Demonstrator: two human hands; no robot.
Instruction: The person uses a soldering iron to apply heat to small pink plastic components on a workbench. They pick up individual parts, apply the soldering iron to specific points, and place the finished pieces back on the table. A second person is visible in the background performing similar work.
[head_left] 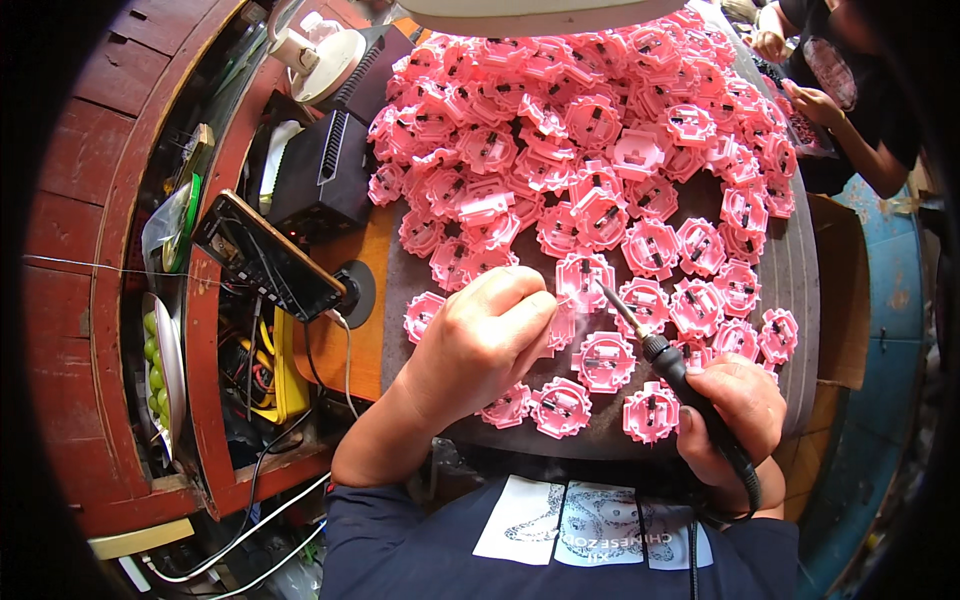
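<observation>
My right hand (728,410) grips a black soldering iron (668,362) like a pen, its metal tip pointing up-left toward a pink round plastic part (584,277). My left hand (482,340) rests knuckles-up on the dark mat (395,290), fingers curled by that same part, fingertips hidden. Whether a thin solder wire is pinched in it I cannot tell. A large heap of the same pink parts (590,130) covers the mat beyond both hands, and several more lie flat near my wrists.
A phone (268,256) leans on a stand at the left, beside a black box (325,170). A white lamp base (325,60) stands behind. Tangled cables and a yellow tool (275,375) fill the left shelf. Another person's hands (800,75) work at the far right.
</observation>
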